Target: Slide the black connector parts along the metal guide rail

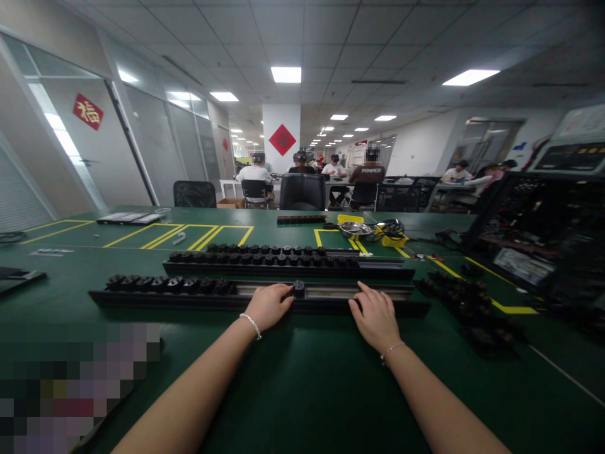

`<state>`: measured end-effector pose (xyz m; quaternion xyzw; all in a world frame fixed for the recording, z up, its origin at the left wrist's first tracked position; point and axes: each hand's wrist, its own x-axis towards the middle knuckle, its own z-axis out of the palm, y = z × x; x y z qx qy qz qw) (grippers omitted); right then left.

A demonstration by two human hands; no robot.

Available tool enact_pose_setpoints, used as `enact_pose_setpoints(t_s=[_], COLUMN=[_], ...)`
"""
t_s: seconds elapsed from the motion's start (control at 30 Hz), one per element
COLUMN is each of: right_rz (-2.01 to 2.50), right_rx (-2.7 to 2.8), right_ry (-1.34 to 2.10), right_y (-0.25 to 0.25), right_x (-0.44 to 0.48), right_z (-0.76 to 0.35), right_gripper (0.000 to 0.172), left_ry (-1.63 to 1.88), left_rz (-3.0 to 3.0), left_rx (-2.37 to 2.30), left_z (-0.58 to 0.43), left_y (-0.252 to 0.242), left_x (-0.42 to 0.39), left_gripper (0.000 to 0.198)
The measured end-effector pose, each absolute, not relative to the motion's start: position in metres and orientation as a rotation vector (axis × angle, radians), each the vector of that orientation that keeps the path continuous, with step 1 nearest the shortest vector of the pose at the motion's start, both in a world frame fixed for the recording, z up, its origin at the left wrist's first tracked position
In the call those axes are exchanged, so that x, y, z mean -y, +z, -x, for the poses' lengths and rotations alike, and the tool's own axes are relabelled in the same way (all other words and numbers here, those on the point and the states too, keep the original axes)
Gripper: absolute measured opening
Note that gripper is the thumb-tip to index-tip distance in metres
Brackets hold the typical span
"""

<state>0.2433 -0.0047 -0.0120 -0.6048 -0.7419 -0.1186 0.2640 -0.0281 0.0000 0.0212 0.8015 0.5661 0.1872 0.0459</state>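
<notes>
A long black rail [331, 301] with a metal channel lies across the green table [293, 391] in front of me. Several black parts [165, 284] sit in a row along its left part. My left hand [268, 306] rests on the rail with its fingers curled against one small black part [299, 289] in the channel. My right hand [375, 315] lies on the rail further right, fingers stretched forward and pressed down on its edge.
A second rail [288, 265] filled with black parts lies just behind. Loose black parts [467, 309] are heaped at the right. A metal bowl [354, 228] and yellow trays [394, 240] stand beyond. A black machine [543, 233] fills the right. People sit at tables far behind.
</notes>
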Motion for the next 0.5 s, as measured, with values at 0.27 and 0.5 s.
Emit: enact_pose_setpoints(t_s=[0.27, 0.5], right_rz=[1.615, 1.524], right_rx=[2.0, 1.99], right_ry=[-0.298, -0.304], right_y=[-0.012, -0.009], right_x=[0.005, 0.004], right_z=[-0.244, -0.231], right_gripper=[0.035, 0.035], left_ry=[0.595, 0.595], left_rz=[-2.479, -2.525], left_rx=[-1.756, -1.776], left_z=[0.025, 0.021], left_y=[0.019, 0.013], left_x=[0.003, 0.005], left_gripper=[0.037, 0.038])
